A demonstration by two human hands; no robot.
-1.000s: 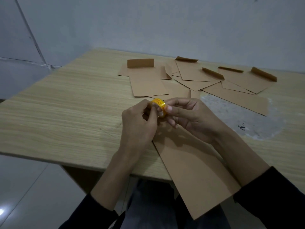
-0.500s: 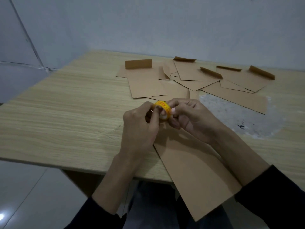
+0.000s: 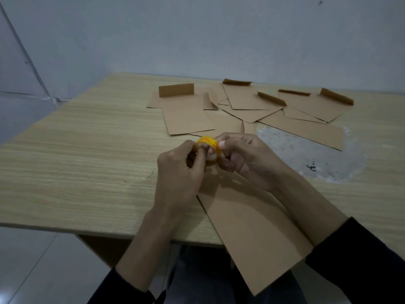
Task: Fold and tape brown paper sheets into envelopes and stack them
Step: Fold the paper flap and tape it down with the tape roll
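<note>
1. Both hands meet over the wooden table (image 3: 76, 163) — the left hand (image 3: 177, 172) and right hand (image 3: 247, 159) together pinch a small yellow tape roll (image 3: 208, 148).
2. A brown paper sheet (image 3: 252, 233) lies beneath them, overhanging the near edge.
3. Folded envelopes (image 3: 241, 104) are scattered behind — several flaps standing up.

- The tape roll (image 3: 208, 148) has turned in the grip; its red print now shows on top.
- The right hand (image 3: 247, 159) curls its fingers tighter at the roll's 3 o'clock side.
- The left hand (image 3: 177, 172) now lays a finger across its 9 o'clock side.
</note>
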